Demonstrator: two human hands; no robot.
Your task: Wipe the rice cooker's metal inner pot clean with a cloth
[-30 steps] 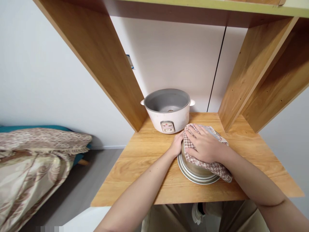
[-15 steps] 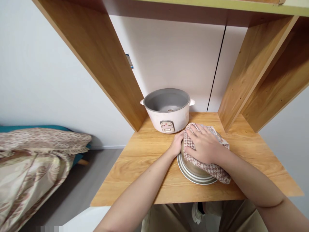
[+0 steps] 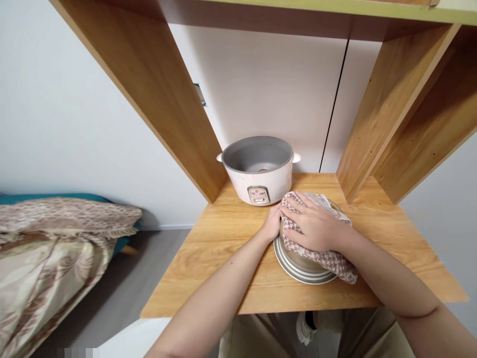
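The white cooker (image 3: 274,185) has a front label (image 3: 258,195) — too small to read. Before it, on the wooden table (image 3: 201,253), sits the metal pot (image 3: 302,262), wide rim down. The right hand (image 3: 315,226) lies flat, unclenched, on a patterned cloth (image 3: 337,262), which hides much of the pot; the left hand (image 3: 273,224) touches its side — whether grasping, I cannot tell.

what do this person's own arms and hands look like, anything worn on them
The left hand and right hand are gloveless. No sleeve, watch or bracelet shows on either arm. The left forearm has a small spot. No ring shows on the right hand; the left is too hidden to tell.
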